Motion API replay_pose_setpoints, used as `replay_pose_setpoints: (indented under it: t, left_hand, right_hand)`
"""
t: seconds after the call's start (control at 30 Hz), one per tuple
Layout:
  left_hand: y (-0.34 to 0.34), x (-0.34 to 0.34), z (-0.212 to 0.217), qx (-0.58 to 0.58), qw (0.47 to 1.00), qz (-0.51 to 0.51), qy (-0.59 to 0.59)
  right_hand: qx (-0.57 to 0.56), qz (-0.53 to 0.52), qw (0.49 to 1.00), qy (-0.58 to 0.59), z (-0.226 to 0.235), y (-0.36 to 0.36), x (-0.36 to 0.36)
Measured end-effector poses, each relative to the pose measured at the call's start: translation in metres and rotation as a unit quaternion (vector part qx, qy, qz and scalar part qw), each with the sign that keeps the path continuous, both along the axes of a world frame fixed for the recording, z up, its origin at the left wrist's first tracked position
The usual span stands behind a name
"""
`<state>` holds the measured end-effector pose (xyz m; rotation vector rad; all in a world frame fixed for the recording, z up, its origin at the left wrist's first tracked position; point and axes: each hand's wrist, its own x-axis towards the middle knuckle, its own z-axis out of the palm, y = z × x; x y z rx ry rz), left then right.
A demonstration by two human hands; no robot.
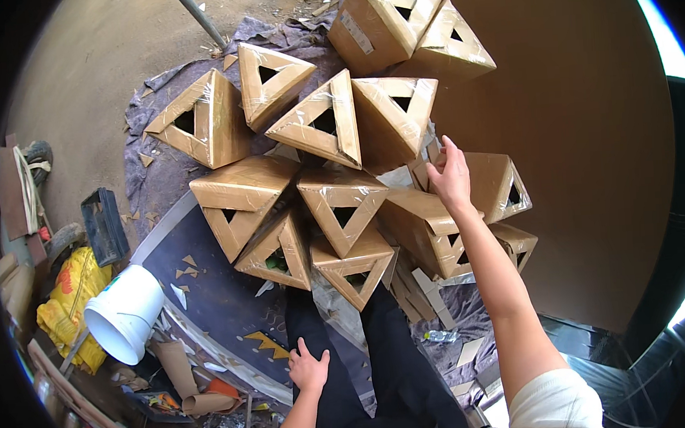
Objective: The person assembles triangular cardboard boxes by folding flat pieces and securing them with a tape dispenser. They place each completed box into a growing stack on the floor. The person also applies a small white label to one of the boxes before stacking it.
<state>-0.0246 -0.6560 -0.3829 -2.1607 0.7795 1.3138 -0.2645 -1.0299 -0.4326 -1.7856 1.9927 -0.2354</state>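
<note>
My right hand [452,177] is stretched out over the pile with its fingers apart, and it appears to hold nothing. It is nearest to a triangular cardboard box [380,129] on its left and another cardboard box [488,178] just behind its wrist. Whether the fingertips touch either one, I cannot tell. Down by my left thigh, my left hand [309,367] has its fingers spread with nothing in them. In front of my legs, several more brown boxes are packed together, each with a triangular hole in its end, such as the taped box [337,250].
A large brown panel [573,145] takes up the right side. On the left lie a white bucket [133,309], a yellow bag [81,304] and a dark crate [105,224]. Cardboard scraps and a clear plastic bottle [442,336] litter the purple cloth [147,155]. A pole [199,17] stands at the far edge.
</note>
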Motion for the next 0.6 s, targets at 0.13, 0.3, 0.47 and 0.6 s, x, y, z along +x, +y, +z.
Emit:
replay_pose_setpoints:
  t: [0.13,0.3,0.47,0.6]
  left_hand:
    - [-0.006,-0.001,0.003,0.001,1.0,-0.009,0.001]
    - [-0.008,-0.007,0.001,0.022,0.999,-0.037,-0.007]
    - [-0.006,-0.013,0.0,0.021,0.998,-0.062,-0.014]
    - [-0.002,-0.02,-0.001,0.017,0.997,-0.079,-0.013]
  right_hand:
    - [-0.113,-0.083,0.99,0.013,0.026,0.067,-0.069]
    - [0.051,-0.263,0.963,0.039,0.014,0.181,-0.123]
    - [0.158,-0.36,0.913,-0.107,-0.025,0.177,-0.107]
    - [0.131,-0.466,0.874,-0.053,-0.055,0.15,-0.103]
